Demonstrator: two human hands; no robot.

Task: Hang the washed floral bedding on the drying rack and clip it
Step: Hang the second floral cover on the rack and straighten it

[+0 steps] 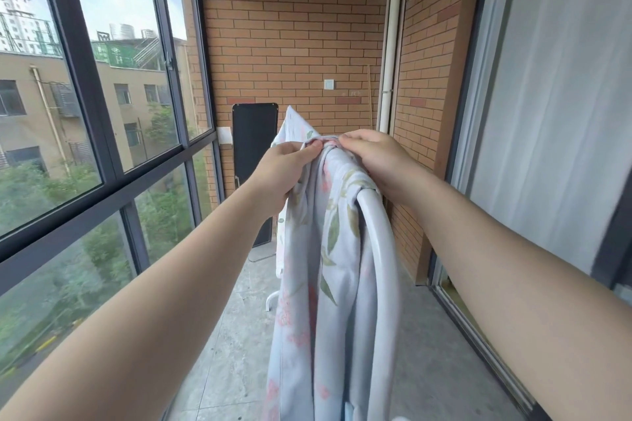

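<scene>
The pale blue floral bedding (318, 284) hangs draped over the white tubular drying rack (383, 249) in the middle of the view, falling down past the bottom edge. My left hand (284, 171) pinches a bunched fold of the bedding at the top of the rack. Just to the right, my right hand (372, 157) grips the same bunched top edge, fingers curled over it. The two hands almost touch. No clip shows in either hand. The rack's top bar is hidden under the cloth; one curved end tube shows.
Large dark-framed windows (102, 147) run along the left. A brick wall (301, 44) closes the far end, with a black folded panel (254, 161) leaning on it. A white pipe (390, 61) and a sliding door with a curtain (547, 113) stand at the right. The floor is grey tile.
</scene>
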